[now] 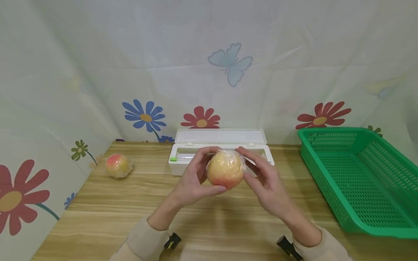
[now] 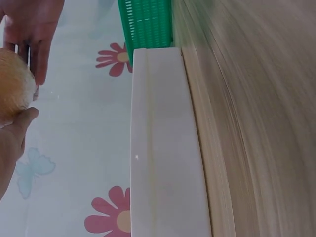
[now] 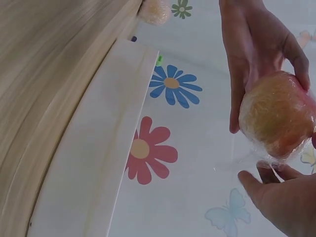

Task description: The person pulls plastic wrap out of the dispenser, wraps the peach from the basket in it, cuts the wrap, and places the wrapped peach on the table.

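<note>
An apple (image 1: 226,169), yellow with a red blush and wrapped in shiny clear film, is held up above the table between both hands. My left hand (image 1: 193,183) grips it from the left, with the thumb along its lower front. From the right, my right hand (image 1: 269,185) holds its side, with fingers and thumb at the bunched film (image 3: 269,159). Behind the apple stands a white cling film dispenser (image 1: 184,169) with its lid raised, partly hidden by the hands. A second wrapped apple (image 1: 119,166) rests on the table at the left.
A green plastic basket (image 1: 330,195) with slotted walls stands on the right of the wooden table (image 1: 130,210). Behind the table hangs a pale cloth (image 1: 156,47) printed with flowers and a butterfly. The dispenser's green slider (image 1: 173,159) shows at its left end.
</note>
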The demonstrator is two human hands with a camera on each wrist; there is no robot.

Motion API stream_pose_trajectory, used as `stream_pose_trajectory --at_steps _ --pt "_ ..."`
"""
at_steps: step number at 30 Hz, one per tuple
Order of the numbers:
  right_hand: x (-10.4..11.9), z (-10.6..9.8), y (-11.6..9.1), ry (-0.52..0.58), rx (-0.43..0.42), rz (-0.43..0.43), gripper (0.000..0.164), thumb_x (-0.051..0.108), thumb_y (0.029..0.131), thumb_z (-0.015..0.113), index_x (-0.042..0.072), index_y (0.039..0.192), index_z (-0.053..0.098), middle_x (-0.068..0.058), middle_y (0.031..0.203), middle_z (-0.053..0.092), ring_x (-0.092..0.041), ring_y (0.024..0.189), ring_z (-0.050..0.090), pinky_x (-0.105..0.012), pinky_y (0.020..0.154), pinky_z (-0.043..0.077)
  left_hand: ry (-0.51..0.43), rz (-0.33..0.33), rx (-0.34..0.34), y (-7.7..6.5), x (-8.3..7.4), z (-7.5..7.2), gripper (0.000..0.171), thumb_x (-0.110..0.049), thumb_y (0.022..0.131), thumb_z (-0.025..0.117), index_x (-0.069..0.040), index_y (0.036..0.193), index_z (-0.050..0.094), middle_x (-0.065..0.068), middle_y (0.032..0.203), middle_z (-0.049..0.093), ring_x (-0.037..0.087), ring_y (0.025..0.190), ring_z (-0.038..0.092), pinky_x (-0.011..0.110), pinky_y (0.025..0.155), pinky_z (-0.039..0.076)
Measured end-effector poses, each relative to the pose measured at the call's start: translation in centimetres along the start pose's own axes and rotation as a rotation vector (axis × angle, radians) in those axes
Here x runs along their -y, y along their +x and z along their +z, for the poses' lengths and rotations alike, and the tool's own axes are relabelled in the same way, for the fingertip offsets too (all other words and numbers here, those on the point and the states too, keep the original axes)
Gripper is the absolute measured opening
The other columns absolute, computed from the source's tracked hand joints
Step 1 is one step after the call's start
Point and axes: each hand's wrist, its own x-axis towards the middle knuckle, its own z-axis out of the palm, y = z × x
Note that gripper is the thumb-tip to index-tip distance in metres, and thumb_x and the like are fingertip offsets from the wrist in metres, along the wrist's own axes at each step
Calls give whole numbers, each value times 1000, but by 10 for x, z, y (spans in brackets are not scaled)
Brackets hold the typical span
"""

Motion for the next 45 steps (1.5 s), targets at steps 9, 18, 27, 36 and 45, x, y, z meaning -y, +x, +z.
stream_pose_trajectory --at_steps 9,18,27,36,45 --pt "-1 0 -1 10 31 94 61 0 94 70 8 151 48 -7 150 44 -29 136 42 -29 111 39 -2 10 -33 1 -3 0 81 -23 85 87 -3 147 38 13 146 45 31 133 45 44 109 44" --pt "-4 1 -2 236 36 209 74 -3 87 79 0 149 39 -17 143 43 -27 123 51 -27 103 47 36 -41 -4 2 -2 3 80 -38 88 83 -5 149 44 9 150 42 33 135 43 42 108 45" --pt "-3 2 0 315 -8 401 66 4 92 76 2 148 40 -18 139 45 -28 120 54 -30 98 52 101 -135 -2 2 2 3 77 -47 90 78 -14 151 45 3 146 46 26 131 45 39 106 48" --pt "-2 4 2 412 -48 552 62 12 99 66 -3 150 34 -19 139 42 -28 121 52 -28 101 49 429 -131 -43 2 -8 11 98 -36 80 90 -28 159 34 2 154 34 18 138 37 42 108 45" --pt "-2 11 -1 424 -47 633 64 21 100 69 -3 148 33 -19 140 42 -28 124 51 -30 102 49 859 122 -7 0 -16 25 96 -23 73 96 -20 152 42 9 149 39 25 136 38 38 105 47"
